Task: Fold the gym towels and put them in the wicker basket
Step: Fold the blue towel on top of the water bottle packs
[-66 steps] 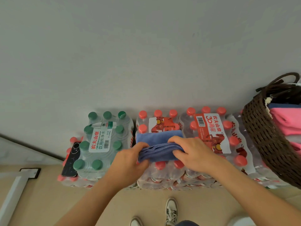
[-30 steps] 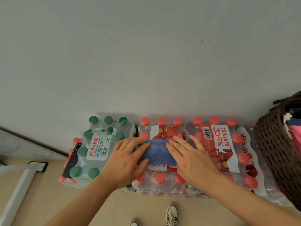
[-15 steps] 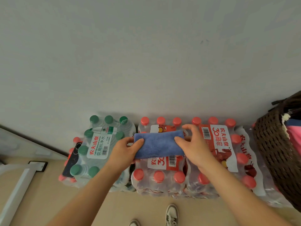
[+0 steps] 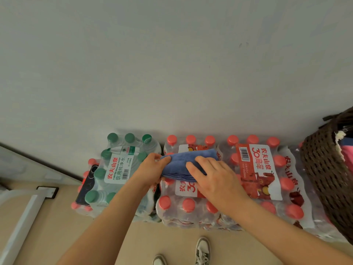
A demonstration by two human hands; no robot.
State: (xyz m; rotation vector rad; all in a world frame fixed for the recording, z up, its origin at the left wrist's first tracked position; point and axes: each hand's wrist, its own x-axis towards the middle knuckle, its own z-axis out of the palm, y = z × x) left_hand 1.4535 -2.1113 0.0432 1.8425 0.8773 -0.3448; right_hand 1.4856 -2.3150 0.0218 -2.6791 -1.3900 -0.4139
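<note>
Pale wall (image 4: 172, 73) backs shrink-wrapped red-capped water-bottle packs (image 4: 191, 205), where the folded blue microfibre towel (image 4: 183, 161) lies, long axis left to right. Left grip (image 4: 150, 170) pinches its left end; right grip (image 4: 215, 178) presses flat on top, nearer the dark brown wicker basket (image 4: 321, 169) far right.

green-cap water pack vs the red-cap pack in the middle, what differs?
Caps: the green-cap pack has dark green caps, the middle red-cap pack red ones.
Label: the green-cap pack's is white with a green strip; the red-cap pack's is white and red.
Load: the blue towel lies on the red-cap pack, not on the green-cap pack.
Shared: both are shrink-wrapped, bottles upright, standing by the wall.
</note>
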